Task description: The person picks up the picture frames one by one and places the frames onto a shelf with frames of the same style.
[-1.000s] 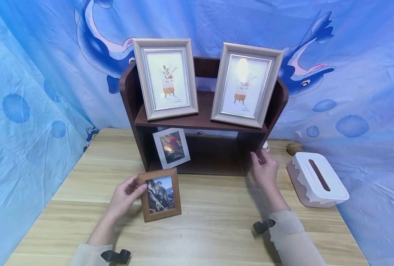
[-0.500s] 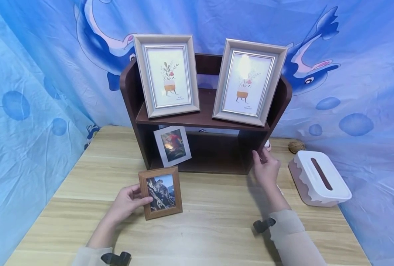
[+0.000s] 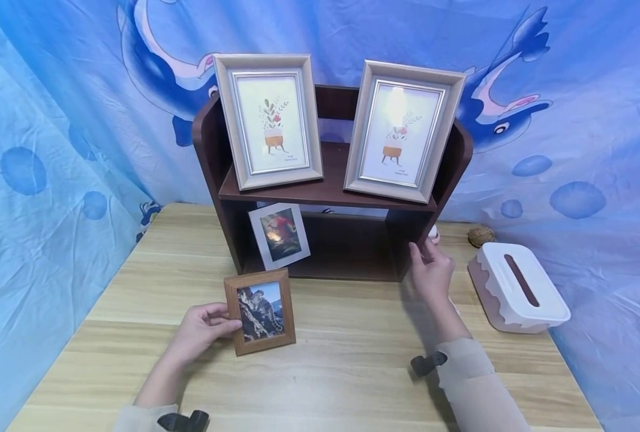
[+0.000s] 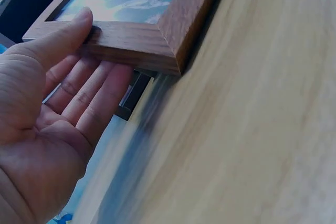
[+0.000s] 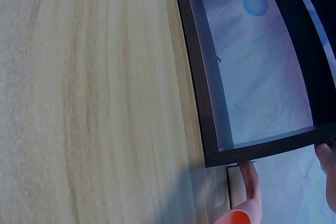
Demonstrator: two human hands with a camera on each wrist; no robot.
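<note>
In the head view my left hand (image 3: 203, 330) pinches the left edge of a brown wooden photo frame (image 3: 259, 348), thumb on its front. The left wrist view has the thumb (image 4: 79, 30) on the border of the frame (image 4: 131, 38), the other fingers beneath. My right hand (image 3: 433, 276) touches the outer right side of a dark brown two-tier shelf (image 3: 325, 191); in the right wrist view one fingertip (image 5: 326, 163) meets the shelf's side panel (image 5: 273, 148). A white-bordered parrot picture (image 3: 282, 265) leans inside the lower tier, behind the wooden frame.
Two large silver-beige frames, left (image 3: 316, 138) and right (image 3: 354, 138), lean on the upper tier. A tissue box (image 3: 546, 288) and a twine ball (image 3: 480, 235) stand to the right on the wooden table (image 3: 341, 372). A pink object (image 5: 252, 208) lies beside the shelf.
My left hand has shifted down along the wooden frame's left edge, its thumb now lower on the border. The right hand stays at the shelf's side. The head view has shifted slightly.
</note>
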